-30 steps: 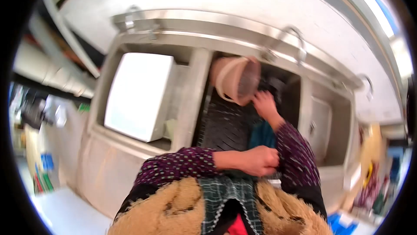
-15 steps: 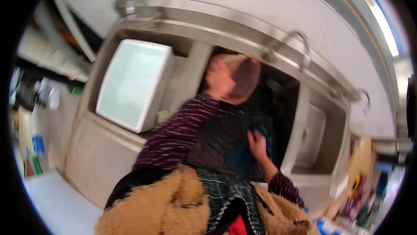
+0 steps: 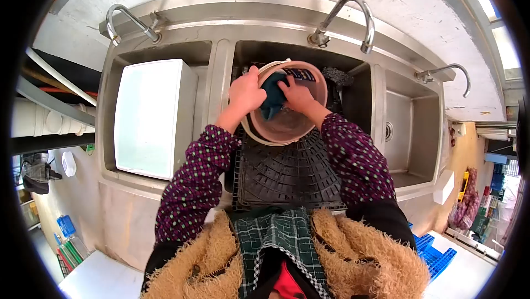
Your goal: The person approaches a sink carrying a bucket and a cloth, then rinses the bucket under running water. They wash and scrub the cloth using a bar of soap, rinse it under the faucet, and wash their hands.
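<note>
A pinkish plastic bucket [image 3: 309, 125] is in the middle sink basin, its mouth turned up toward me and its thin handle hanging at the side. My left hand [image 3: 247, 93] is closed on the bucket's left rim, its thumb along the edge. A dark green cloth [image 3: 271, 100] is bunched inside the bucket. My right hand [image 3: 299, 96] reaches into the bucket with its fingers pressed around the cloth. Beneath the bucket, a black plastic crate [image 3: 281, 169] with a slotted bottom fills the basin.
A white box [image 3: 146, 117] with pale water stands in the left basin. On the right is a shallower basin [image 3: 402, 133] with a drain. Curved taps [image 3: 359, 3] rise along the back edge. A dark grey scrubber [image 3: 338, 76] lies behind the bucket.
My right hand has brought the green cloth up from over the crate into the bucket. The bucket's mouth now faces me, and my left hand has shifted to its left rim.
</note>
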A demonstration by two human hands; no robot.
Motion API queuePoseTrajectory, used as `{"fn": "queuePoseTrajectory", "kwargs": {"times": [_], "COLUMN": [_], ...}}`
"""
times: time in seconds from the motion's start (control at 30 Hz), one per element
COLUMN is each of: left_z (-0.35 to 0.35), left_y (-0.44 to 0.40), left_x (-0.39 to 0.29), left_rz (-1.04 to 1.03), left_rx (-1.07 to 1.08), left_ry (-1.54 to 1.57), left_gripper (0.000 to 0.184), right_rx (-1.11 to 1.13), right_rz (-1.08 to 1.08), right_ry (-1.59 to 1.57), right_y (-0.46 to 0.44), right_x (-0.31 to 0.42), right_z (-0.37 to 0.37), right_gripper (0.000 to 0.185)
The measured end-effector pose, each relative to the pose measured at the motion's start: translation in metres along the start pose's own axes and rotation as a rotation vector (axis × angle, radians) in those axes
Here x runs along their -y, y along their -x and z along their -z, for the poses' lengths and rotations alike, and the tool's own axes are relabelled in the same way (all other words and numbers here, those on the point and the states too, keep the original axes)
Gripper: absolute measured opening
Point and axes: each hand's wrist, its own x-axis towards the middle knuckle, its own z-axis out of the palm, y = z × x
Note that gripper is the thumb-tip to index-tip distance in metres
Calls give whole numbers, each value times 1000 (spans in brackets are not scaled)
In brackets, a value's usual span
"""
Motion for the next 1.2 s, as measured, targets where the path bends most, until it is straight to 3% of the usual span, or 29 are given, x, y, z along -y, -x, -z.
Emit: {"fn": "queuePoseTrajectory", "kwargs": {"times": [0.07,0.13,0.17,0.23,0.27,0.33,0.37,0.4,0.47,0.53,0.57,0.6,0.67,0.7,0.73,0.8,0.83,0.87,0.93,1.0,1.07,1.1,1.17,1.2], "left_z": [-10,-19,-19,-20,-21,-19,-22,-22,-21,-22,-22,-23,-24,-24,-24,-22,-26,-31,-42,-44,-43,-43,-40,-38], "left_y": [-5,-7,-9,-15,-16,-15,-16,-16,-15,-22,-27,-30,-36,-37,-36,-26,-25,-22,-20,-20,-20,-19,-16,-16], "left_x": [13,19,16,15,18,24,33,35,37,26,21,18,13,13,13,16,15,17,19,18,21,23,23,21], "left_rz": [85,177,183,186,184,208,181,173,115,106,108,109,92,101,100,82,122,126,152,143,175,201,193,186], "left_rx": [-32,-47,-90,-111,-104,-89,-70,-68,-14,38,82,82,101,125,118,91,68,83,-11,-11,-21,-53,-27,-27], "left_ry": [77,174,153,132,128,113,90,83,127,98,69,72,24,30,26,54,47,50,127,126,123,117,95,91], "left_gripper": [33,32,33,37,37,38,40,40,39,39,39,39,38,38,38,38,37,37,36,36,37,38,38,39], "right_rx": [24,187,197,730,730,450,280,272,449,387,114,117,-301,-397,-404,-304,-124,-109,333,522,201,198,-135,-139], "right_rz": [-89,-337,-348,-403,-405,-542,-222,-225,-25,49,136,138,674,723,724,214,-36,-39,-168,-345,-548,-545,-379,-389], "right_ry": [93,-88,-87,-786,-794,-1128,-566,-573,199,394,528,530,537,589,591,618,561,556,239,-296,-1086,-1091,-1183,-1187], "right_y": [-14,-18,-32,-63,-58,-42,-44,-37,-27,-56,-57,-58,-61,-62,-58,-46,-43,-35,-26,-34,-58,-57,-33,-17], "right_x": [14,42,48,47,49,57,36,30,15,-15,-15,-15,-17,-20,-24,-27,-23,-15,4,30,37,39,51,48], "right_z": [-31,-48,-44,-20,-15,-8,-59,-31,26,19,25,28,35,30,21,-21,-41,-44,-30,-8,-53,-58,-74,-57], "right_gripper": [78,60,60,54,54,53,42,42,33,27,23,23,20,20,20,19,25,25,34,44,45,45,42,42]}}
